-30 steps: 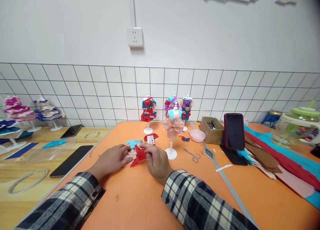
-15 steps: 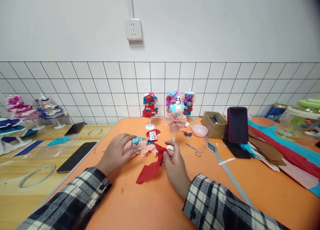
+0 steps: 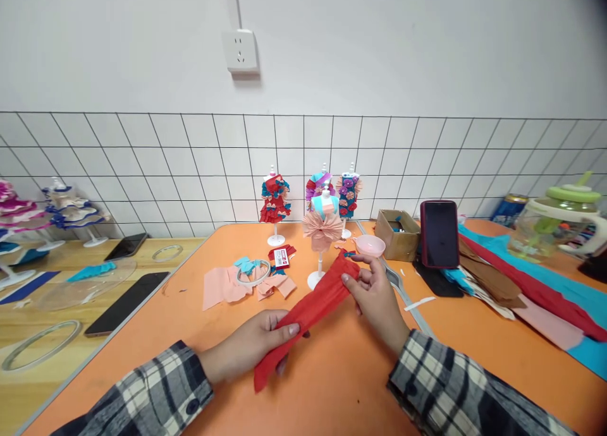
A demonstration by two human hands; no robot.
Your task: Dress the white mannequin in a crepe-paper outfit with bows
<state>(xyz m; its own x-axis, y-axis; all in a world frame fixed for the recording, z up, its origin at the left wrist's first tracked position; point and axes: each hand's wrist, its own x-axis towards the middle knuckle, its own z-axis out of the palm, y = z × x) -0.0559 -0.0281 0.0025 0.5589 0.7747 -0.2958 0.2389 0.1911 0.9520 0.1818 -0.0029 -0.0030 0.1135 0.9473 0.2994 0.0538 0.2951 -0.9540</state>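
Observation:
A long red paper strip (image 3: 315, 309) is stretched slantwise between both hands above the orange table. My left hand (image 3: 253, 347) pinches its lower part, thumb on top and fingers beneath. My right hand (image 3: 377, 297) grips the upper end between thumb and fingers. Just behind the strip stands a small white dress form with a pink pleated skirt (image 3: 321, 230) and a light blue top. Left of it, pink paper pieces (image 3: 220, 287) lie flat with a clear tape ring (image 3: 253, 273) and a blue scrap on them. A red and white box (image 3: 281, 257) lies behind the ring.
Three more dressed forms, one in red (image 3: 275, 202), stand at the back. To the right are a pink bowl (image 3: 370, 245), a cardboard box (image 3: 397, 235), an upright phone (image 3: 439, 235) and paper strips (image 3: 535, 281). Two phones lie on the wooden surface (image 3: 42, 385) at left.
My left hand has left the tape ring and pink pieces and taken hold of the red strip. The strip is now stretched out, and my right hand has moved right.

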